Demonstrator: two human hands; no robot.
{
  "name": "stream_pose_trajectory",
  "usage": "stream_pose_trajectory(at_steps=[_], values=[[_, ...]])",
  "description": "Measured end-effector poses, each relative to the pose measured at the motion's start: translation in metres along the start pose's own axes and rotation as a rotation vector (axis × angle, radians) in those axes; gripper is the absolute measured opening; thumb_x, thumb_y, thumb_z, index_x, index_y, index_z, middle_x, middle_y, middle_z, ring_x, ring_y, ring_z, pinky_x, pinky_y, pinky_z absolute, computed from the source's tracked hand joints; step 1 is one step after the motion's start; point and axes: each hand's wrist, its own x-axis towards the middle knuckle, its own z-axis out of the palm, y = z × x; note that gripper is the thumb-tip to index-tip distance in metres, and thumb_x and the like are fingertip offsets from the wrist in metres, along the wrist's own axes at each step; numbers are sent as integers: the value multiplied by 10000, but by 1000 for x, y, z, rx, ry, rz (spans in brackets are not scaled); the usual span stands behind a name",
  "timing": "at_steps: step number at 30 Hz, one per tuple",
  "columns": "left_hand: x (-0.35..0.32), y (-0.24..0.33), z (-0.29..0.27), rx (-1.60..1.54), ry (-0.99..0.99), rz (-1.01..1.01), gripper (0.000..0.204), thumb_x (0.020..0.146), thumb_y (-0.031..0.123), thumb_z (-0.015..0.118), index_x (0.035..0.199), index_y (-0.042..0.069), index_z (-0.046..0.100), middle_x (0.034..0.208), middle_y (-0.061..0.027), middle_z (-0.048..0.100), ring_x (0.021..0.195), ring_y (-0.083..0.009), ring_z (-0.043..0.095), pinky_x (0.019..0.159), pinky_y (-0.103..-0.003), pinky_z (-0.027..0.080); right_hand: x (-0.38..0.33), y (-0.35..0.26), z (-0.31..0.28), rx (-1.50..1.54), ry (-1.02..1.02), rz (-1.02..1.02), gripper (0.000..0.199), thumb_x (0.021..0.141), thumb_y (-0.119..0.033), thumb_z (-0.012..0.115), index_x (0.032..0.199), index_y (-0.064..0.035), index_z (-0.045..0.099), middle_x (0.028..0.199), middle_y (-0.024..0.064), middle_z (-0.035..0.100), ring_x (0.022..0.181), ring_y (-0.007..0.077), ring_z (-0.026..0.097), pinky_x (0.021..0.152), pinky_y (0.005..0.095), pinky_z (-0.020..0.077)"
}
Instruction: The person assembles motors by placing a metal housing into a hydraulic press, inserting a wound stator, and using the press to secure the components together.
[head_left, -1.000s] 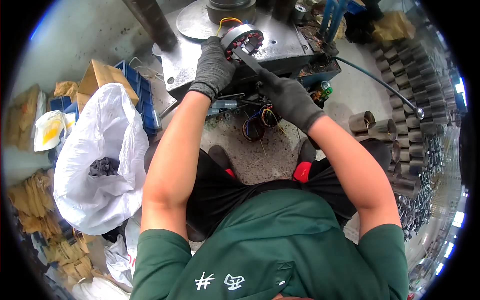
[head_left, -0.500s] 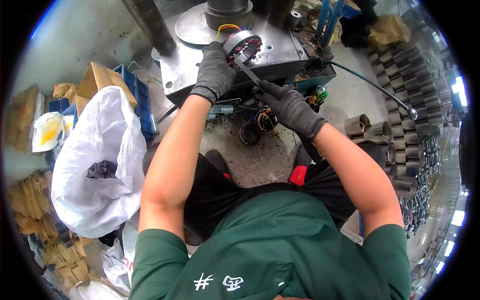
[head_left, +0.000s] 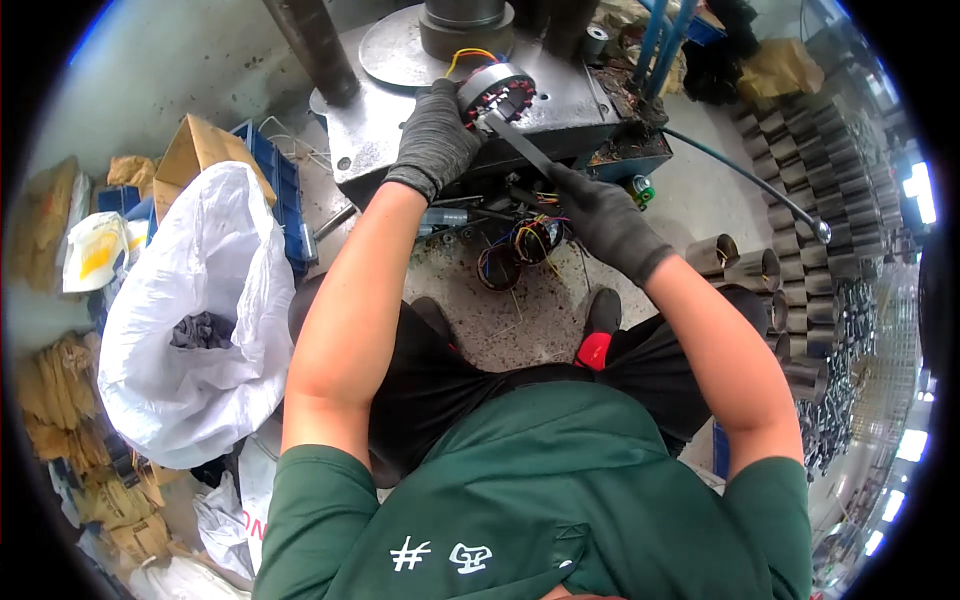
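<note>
Far over at nine o'clock a heap of crumpled brown paper [head_left: 60, 440] lies on the floor, and beside it a big white plastic bag [head_left: 190, 330] gapes open with dark scraps inside. Behind the bag sits a blue crate [head_left: 275, 190] with a cardboard flap [head_left: 195, 150] leaning on it.

Moving toward twelve o'clock, the steel table [head_left: 400, 150] of a press carries a round plate [head_left: 400, 50] and a dark column [head_left: 315, 45]. The person's gloved left hand [head_left: 432, 140] is clenched around the side of a motor stator [head_left: 497, 92], a ring of stacked metal with copper windings and yellow and orange leads curling off its top. It rests tilted at the front edge of the table. It looks heavy and rigid in the steel ring, but the windings and thin leads look delicate; I'd judge the outer steel shell the safe place to grip, as the left hand does.

The right hand [head_left: 600, 215], at about one o'clock, is closed around the handle of a flat metal tool [head_left: 522, 148] whose tip touches the stator's face. Below, another wound stator [head_left: 525, 245] lies on the floor among loose coloured wires.

At three o'clock, rows of shiny metal tubes [head_left: 800, 230] are stacked, and a thin hose [head_left: 750, 180] runs across the floor.
</note>
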Motion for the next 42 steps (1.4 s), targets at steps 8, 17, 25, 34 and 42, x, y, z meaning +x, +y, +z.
stream_pose_trajectory(at_steps=[8, 17, 25, 34, 42], values=[[-3, 3, 15, -137, 53, 0, 750, 760, 211, 852, 1376, 5, 477, 1263, -230, 629, 1139, -332, 655, 951, -410, 552, 5, -17, -25, -66, -148, 191, 393, 977, -63, 607, 1369, -79, 621, 1141, 236, 707, 1012, 364, 708, 852, 397, 552], [14, 4, 12, -181, -11, 33, 649, 793, 115, 827, 1323, 4, 469, 1173, -197, 688, 1062, -303, 689, 922, -397, 563, 37, -13, -4, 248, -126, 230, 324, 1013, -135, 596, 1329, -71, 627, 958, 157, 723, 843, 248, 700, 749, 373, 540], [9, -6, 13, -59, 58, 16, 609, 821, 113, 773, 1352, 51, 480, 1191, -214, 682, 1102, -350, 685, 966, -430, 543, 29, -18, -14, -111, -150, 64, 436, 980, -106, 605, 1416, -125, 581, 1006, 233, 697, 867, 343, 701, 762, 406, 550], [16, -12, 22, -62, 85, -6, 576, 808, 129, 783, 1281, 1, 480, 1102, -207, 689, 1007, -301, 689, 887, -399, 560, 18, 22, 20, 354, -106, 58, 436, 1007, -210, 612, 1417, -70, 571, 1234, 210, 683, 1057, 285, 683, 882, 360, 531], [17, -8, 16, -124, 120, 35, 570, 807, 149, 788, 1265, -11, 489, 1111, -222, 695, 1020, -325, 700, 896, -399, 560, 52, 14, 32, 165, -94, 70, 445, 960, -167, 626, 1398, -96, 586, 1029, 236, 693, 924, 375, 691, 798, 406, 563]])
